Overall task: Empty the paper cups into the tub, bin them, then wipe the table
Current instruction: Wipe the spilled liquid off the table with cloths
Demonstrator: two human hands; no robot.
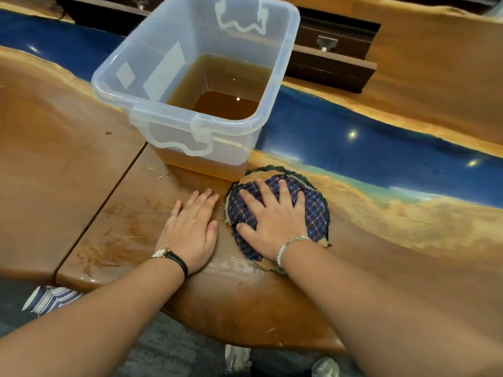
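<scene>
At the near edge of the table (68, 159), just in front of the tub: a dark blue checked cloth (313, 210), bunched into a rough round pad, lying on the wood close to the blue resin band (381, 148).

Right hand (272, 224) flat on top of the cloth, fingers spread and straight, pressing down rather than gripping. Left hand (190, 235) just beside it, palm down on bare wood, fingers straight and close together, holding nothing. The two hands are near each other but apart. Watch (160, 253) on the left wrist, bracelet (288, 246) on the right.

Left of the left hand: streaky wet smears (122, 227) across the wood, reaching toward the seam between the two slabs.

Tub (141, 99): clear plastic, no lid on it, standing on the table directly behind the hands, near corner close to the cloth. Brown liquid (226, 104) fills the lower part.

Judgement: no paper cups in sight, so emptying and binning look done. The wiping step is in hand. The next move likely calls for sliding the cloth left under steady pressure across the smears, with the left hand lifted out of its path. The cloth should stay off the tub wall so the liquid is not slopped.

Further out: dark drawers (332, 50) with metal pulls on the far side. Below the table edge, pale scrunched things (236, 357) on the floor, possibly paper, too blurred to say.
</scene>
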